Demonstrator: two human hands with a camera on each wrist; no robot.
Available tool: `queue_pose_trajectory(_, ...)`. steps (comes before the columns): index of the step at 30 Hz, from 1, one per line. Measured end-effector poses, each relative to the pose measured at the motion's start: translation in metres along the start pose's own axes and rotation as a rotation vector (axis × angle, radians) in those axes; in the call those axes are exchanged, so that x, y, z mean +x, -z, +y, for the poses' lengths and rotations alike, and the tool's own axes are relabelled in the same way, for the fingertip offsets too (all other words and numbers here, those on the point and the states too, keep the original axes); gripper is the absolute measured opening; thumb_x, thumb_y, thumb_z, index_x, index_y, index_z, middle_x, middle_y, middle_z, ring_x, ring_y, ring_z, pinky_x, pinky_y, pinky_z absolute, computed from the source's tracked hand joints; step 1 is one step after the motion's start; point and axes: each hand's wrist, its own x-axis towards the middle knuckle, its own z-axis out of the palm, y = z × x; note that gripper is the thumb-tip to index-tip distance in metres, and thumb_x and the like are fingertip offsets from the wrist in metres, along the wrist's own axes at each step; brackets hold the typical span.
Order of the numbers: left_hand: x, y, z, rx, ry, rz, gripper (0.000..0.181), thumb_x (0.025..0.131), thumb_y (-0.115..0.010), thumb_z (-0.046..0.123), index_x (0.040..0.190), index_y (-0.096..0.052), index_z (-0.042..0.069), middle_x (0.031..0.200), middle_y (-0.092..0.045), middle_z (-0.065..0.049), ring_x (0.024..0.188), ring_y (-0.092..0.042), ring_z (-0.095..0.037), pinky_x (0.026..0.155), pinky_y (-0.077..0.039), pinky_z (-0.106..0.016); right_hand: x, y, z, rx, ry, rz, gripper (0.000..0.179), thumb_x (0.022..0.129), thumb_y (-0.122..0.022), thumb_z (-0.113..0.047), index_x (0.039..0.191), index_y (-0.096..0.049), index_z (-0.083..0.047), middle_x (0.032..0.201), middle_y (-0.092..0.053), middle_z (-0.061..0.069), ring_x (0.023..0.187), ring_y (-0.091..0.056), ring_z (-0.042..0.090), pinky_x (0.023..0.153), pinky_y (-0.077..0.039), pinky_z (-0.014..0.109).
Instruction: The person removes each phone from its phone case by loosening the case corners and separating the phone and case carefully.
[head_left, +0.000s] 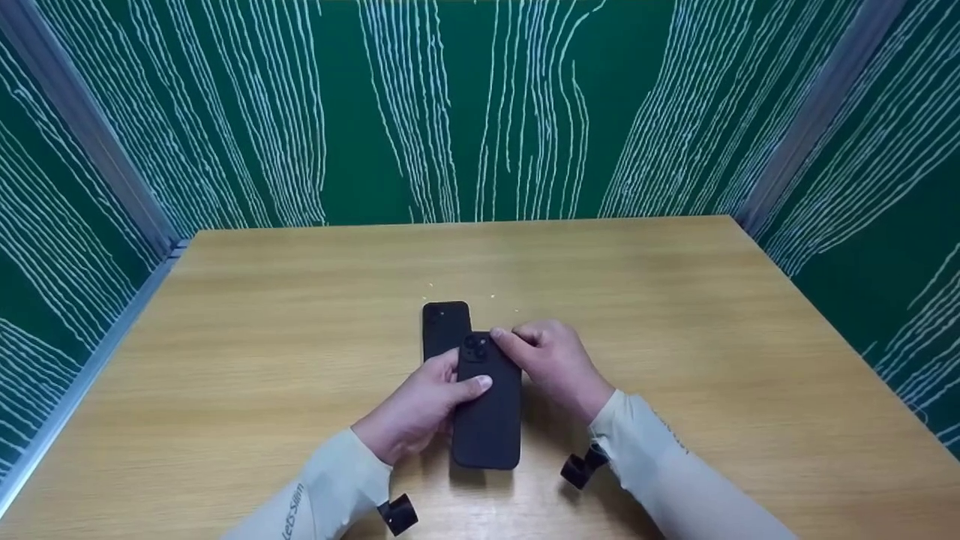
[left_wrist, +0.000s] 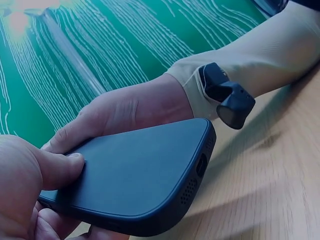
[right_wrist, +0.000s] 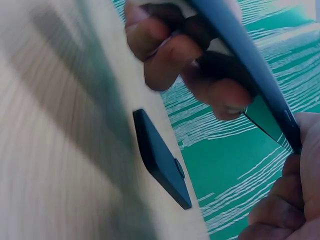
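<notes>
A phone in a matte black case [head_left: 489, 420] is held just above the table, its camera side up. My left hand [head_left: 420, 405] grips it from the left, with the thumb across the back and the fingers beneath, as the right wrist view shows. With thumb and curled fingers, my right hand [head_left: 559, 367] pinches the top right corner near the camera lenses. The underside, glossy, mirrors the green wall in the right wrist view. Behind it a second black phone or case [head_left: 444, 326] lies on the table, partly covered by the held phone and left hand.
The wooden table [head_left: 300, 300] reaches back to a green wall [head_left: 360, 112] with white wavy lines. Several tiny pale specks [head_left: 493, 296] lie beyond the phones. A small black camera [head_left: 577, 471] hangs from each sleeved wrist.
</notes>
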Motion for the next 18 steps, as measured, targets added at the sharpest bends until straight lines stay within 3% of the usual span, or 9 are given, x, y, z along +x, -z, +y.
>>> queue_pose_trajectory(5,-0.0002,0.0007,-0.0024,-0.001,0.003,0.02,0.044,0.111,-0.061,0.012,0.151,-0.049,-0.002,0.122,-0.081,-0.017,0.102,-0.083,-0.024,0.092,-0.068,-0.044,0.0008,0.0021,-0.0051,-0.261,0.043,-0.006,0.05,0.108,-0.069,-0.042,0.065,-0.066,-0.017,0.061,-0.046,-0.006,0.062,-0.048,0.016,0.058,-0.033,0.026)
queue_pose_trajectory(11,-0.0011,0.0002,-0.0049,-0.008,0.019,0.034,0.046,0.111,-0.061,0.012,0.153,-0.047,-0.001,0.122,-0.081,-0.017,0.103,-0.083,-0.028,0.09,-0.068,-0.048,0.0007,0.0031,-0.0097,-0.482,0.121,0.001,0.049,0.108,-0.07,-0.044,0.068,-0.067,-0.016,0.057,-0.046,-0.005,0.057,-0.048,0.016,0.056,-0.033,0.027)
queue_pose_trajectory(18,-0.0016,-0.002,-0.0054,0.013,0.024,0.046,0.046,0.112,-0.06,0.014,0.153,-0.048,-0.001,0.125,-0.08,-0.019,0.104,-0.083,-0.031,0.088,-0.069,-0.049,-0.0017,0.0019,-0.0076,-0.58,0.167,0.035,0.051,0.106,-0.072,-0.044,0.066,-0.064,-0.015,0.054,-0.044,-0.006,0.052,-0.047,0.014,0.053,-0.03,0.026)
